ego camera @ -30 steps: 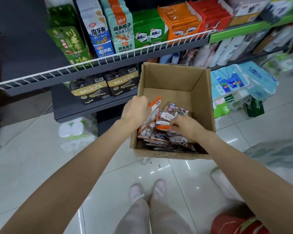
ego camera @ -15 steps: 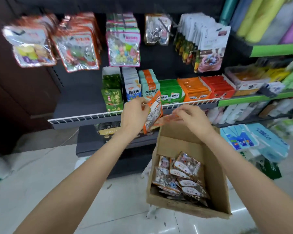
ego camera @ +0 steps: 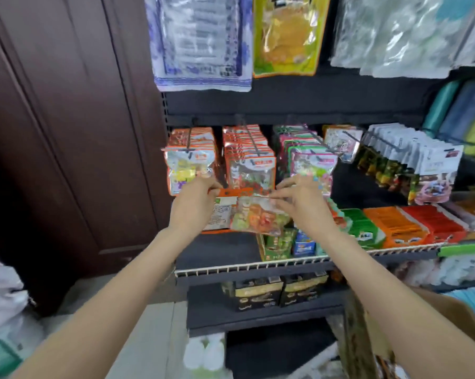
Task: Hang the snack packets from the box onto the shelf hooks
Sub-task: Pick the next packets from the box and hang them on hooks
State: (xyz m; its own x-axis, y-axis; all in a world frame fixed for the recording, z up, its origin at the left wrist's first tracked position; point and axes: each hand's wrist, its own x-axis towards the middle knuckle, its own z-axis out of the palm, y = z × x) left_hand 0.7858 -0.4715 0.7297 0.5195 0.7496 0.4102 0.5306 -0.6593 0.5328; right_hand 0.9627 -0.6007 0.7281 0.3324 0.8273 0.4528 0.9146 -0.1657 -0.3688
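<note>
Both hands are raised in front of the hook row of the shelf. My left hand (ego camera: 194, 203) grips a stack of orange-topped snack packets (ego camera: 222, 209) by the left edge, their printed backs facing me. My right hand (ego camera: 299, 198) pinches the top of one clear snack packet (ego camera: 258, 217) with colourful contents, held just in front of that stack. Right behind them hang rows of the same orange packets (ego camera: 248, 160) on black shelf hooks (ego camera: 254, 143). The cardboard box (ego camera: 433, 324) shows only as a brown edge at the lower right, its contents hidden.
More hanging packets fill hooks left (ego camera: 190, 160) and right (ego camera: 310, 160). A wire-fronted shelf (ego camera: 258, 268) below holds green, orange and red packs. A dark wooden door (ego camera: 67, 132) stands to the left. Large bags hang above.
Both hands rose from the box level to the hook row, carrying the packets. The view tilted upward, so the box dropped to the lower right corner.
</note>
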